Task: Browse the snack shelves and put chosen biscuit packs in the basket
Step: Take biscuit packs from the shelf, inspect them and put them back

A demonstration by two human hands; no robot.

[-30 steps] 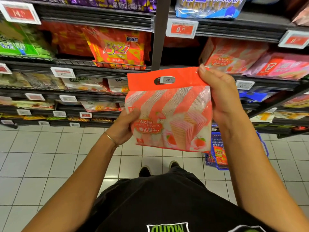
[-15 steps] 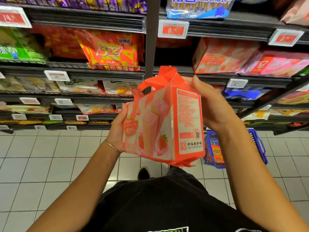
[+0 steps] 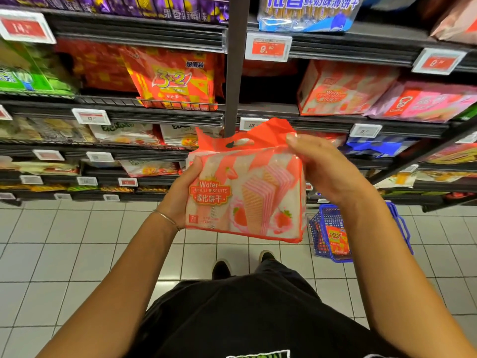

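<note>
A person holds a strawberry wafer biscuit pack (image 3: 245,195) up in front of the snack shelves (image 3: 165,113), at about chest height and well above the white tiled floor (image 3: 77,241). The pack faces the camera, its printed front upright, with the orange carry handle (image 3: 245,135) crumpled at the top.

The left hand (image 3: 180,195) grips the pack's left edge: the thumb lies on the front near the upper corner and the fingers wrap behind. A thin bracelet (image 3: 165,218) sits on that wrist. The right hand (image 3: 325,169) clamps the upper right corner, with the thumb laid along the top seam beside the handle and the fingers curled round the back.

A blue shopping basket (image 3: 318,226) stands on the floor to the right, partly hidden behind the right forearm. Inside it lies an orange 3+2 pack (image 3: 336,241).

On the shelf above the held pack, to the right of the dark upright post (image 3: 236,73), sits a matching wafer pack (image 3: 340,91). Left of the post leans a large 3+2 bag (image 3: 175,78). A red price tag (image 3: 268,49) hangs on the shelf edge above. Two dark shoes (image 3: 222,270) show on the tiles below the pack.
</note>
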